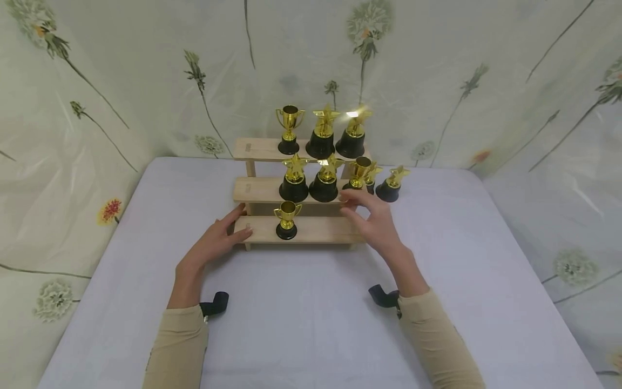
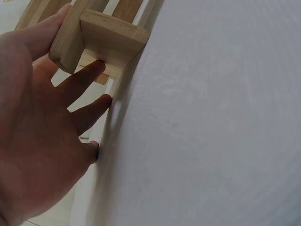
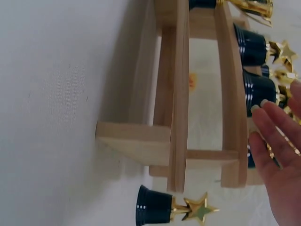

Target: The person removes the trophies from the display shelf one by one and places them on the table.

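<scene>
A three-tier wooden shelf (image 1: 320,230) stands on the table. My left hand (image 1: 214,240) holds the left end of its lowest board, thumb on top, other fingers spread beside the leg. At the right end of the middle tier, my right hand (image 1: 376,219) reaches in with extended fingers close to a gold cup trophy (image 1: 360,170), whose base it partly hides; contact is unclear. Two star trophies (image 1: 293,186) with black bases share that tier. Above stand a cup trophy (image 1: 289,120) and two more star trophies (image 1: 320,145). One small cup trophy (image 1: 286,229) sits on the lowest tier.
Right of the shelf, a star trophy (image 1: 389,192) stands on the white table cover (image 1: 301,313), with another star trophy (image 1: 371,175) partly hidden behind the cup. A flower-printed sheet (image 1: 272,65) hangs behind and at both sides. Each wrist carries a small black camera mount (image 1: 384,296).
</scene>
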Available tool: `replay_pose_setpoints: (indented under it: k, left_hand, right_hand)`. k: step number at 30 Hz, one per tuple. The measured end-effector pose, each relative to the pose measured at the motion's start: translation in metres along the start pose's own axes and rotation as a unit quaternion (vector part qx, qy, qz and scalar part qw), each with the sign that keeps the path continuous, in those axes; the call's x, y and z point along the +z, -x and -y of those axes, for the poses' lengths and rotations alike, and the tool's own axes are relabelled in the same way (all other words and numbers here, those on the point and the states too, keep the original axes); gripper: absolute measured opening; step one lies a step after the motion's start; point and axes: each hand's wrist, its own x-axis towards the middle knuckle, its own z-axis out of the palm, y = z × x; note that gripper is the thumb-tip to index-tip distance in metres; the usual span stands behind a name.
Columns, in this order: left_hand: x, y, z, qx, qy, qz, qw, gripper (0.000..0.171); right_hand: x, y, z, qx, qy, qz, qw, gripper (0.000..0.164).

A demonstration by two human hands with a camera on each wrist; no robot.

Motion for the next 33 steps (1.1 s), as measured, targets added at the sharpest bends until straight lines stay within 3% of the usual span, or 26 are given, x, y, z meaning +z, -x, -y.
replay_pose_setpoints:
  k: [5, 11, 21, 33]
  left_hand:
    - [0.0, -0.001, 0.002, 0.003, 0.001, 0.001, 1.0, 0.077]
    - [0.0, 0.0, 0.003, 0.005, -0.003, 0.0, 1.0, 0.076]
    - [-0.001, 0.001, 0.004, 0.004, 0.0, -0.002, 1.0, 0.074]
    - [0.001, -0.001, 0.003, 0.002, -0.001, -0.002, 1.0, 0.075]
  right_hand:
    - [0.01, -0.003, 0.003, -0.017, -0.02, 0.001, 1.0, 0.039]
    - [0.019, -0.008, 0.012, -0.004, -0.026, 0.009, 1.0, 0.039]
    - [0.025, -0.021, 0.052, 0.005, -0.067, 0.036, 0.997, 0.035]
    - [0.042, -0.026, 0.06, -0.01, -0.094, 0.062, 0.994, 0.035]
